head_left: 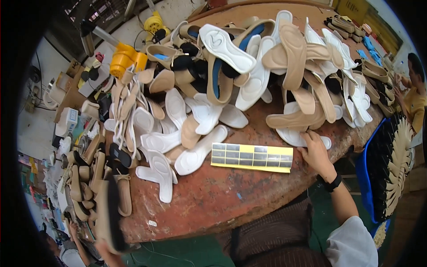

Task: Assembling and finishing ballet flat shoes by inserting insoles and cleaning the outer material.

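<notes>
At the lower left, my left hand (108,254) is closed round one end of a beige and black shoe (106,218), held upright beside the table edge. Part of that hand is cut off by the dark rim of the picture. My right hand (316,153), with a black band on its wrist, reaches across a white insole (290,137) at the right of the table. Its fingers and thumb lie on either side of the insole. A beige insole (296,119) lies over the far part of it. Left of this hand lies a yellow sheet with dark rectangular stickers (253,157).
White and beige insoles (178,109) pile up with flat shoes (220,84) on the worn red table (204,200). More shoes (84,178) crowd the left side. A blue crate (365,178) of shoe parts stands right. Other people (416,98) sit at both sides.
</notes>
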The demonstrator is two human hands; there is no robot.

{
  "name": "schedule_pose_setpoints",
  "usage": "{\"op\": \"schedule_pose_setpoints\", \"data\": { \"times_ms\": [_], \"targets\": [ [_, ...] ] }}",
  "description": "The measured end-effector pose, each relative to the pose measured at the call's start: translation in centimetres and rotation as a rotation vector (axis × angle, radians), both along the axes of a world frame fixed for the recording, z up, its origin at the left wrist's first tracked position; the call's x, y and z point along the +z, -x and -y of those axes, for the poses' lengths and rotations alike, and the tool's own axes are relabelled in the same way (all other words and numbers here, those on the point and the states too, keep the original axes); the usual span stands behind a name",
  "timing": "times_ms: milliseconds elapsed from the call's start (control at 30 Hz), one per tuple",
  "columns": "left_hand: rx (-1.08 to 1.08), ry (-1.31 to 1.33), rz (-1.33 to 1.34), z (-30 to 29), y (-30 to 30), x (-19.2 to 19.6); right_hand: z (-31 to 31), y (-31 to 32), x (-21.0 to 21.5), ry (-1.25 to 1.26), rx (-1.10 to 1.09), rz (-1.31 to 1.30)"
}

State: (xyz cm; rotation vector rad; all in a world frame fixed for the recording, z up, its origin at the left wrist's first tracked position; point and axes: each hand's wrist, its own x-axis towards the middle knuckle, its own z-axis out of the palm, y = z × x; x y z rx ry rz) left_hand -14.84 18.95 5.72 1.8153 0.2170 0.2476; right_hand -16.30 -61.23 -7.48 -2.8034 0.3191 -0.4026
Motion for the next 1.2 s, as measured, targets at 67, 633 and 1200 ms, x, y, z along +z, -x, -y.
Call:
{"op": "schedule_pose_setpoints", "data": {
  "times_ms": [67,633,1200],
  "targets": [
    [0.373,-0.573,0.238,4.0,-6.8,2.6,0.0,-0.2,0.5,0.075,0.010,0.012],
    [-0.331,-1.318,0.611,53.1,-37.4,-1.2,-0.5,5.4,6.9,-1.721,-0.021,0.280],
    [-0.442,-1.362,0.353,48.8,-25.5,-4.7,-2.0,3.1,4.6,-1.254,-0.140,-0.033]
  ]
}}
